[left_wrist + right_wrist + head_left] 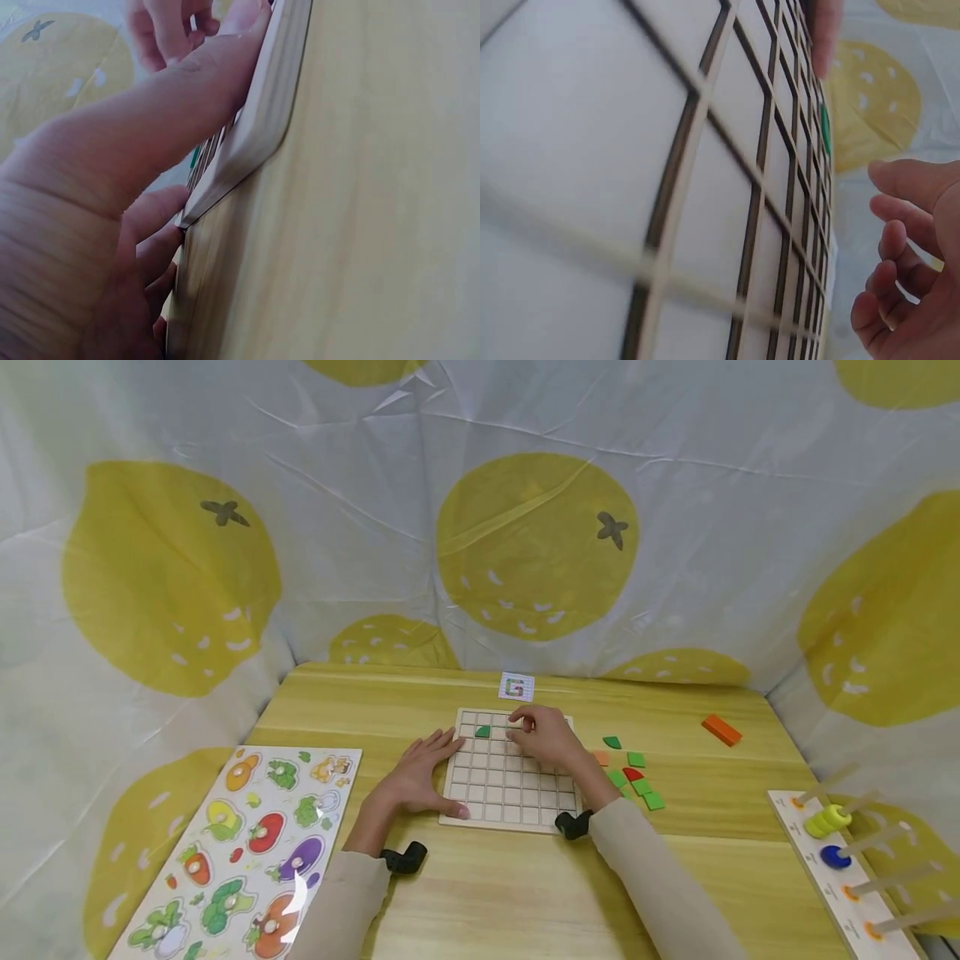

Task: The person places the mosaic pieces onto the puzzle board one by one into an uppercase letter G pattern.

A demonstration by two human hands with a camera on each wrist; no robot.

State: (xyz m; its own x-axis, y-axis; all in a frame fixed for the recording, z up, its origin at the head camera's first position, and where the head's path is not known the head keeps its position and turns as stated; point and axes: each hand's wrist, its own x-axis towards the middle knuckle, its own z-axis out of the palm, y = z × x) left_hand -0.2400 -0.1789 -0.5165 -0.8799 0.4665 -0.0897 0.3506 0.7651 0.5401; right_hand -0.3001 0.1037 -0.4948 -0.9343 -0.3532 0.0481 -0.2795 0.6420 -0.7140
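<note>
White card (517, 686) near wooden grid (489, 775) shows "G".

A vegetable puzzle (221, 858) is laid at left, a pegged board (838, 885) at right; lemon-printed cloth (352, 543) is hung behind.

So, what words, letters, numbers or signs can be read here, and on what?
"G", in coloured squares on the small pattern card behind the wooden grid board.
Printing along the base of the peg stacker: too small to read.
I can make out no other lettering.
</note>
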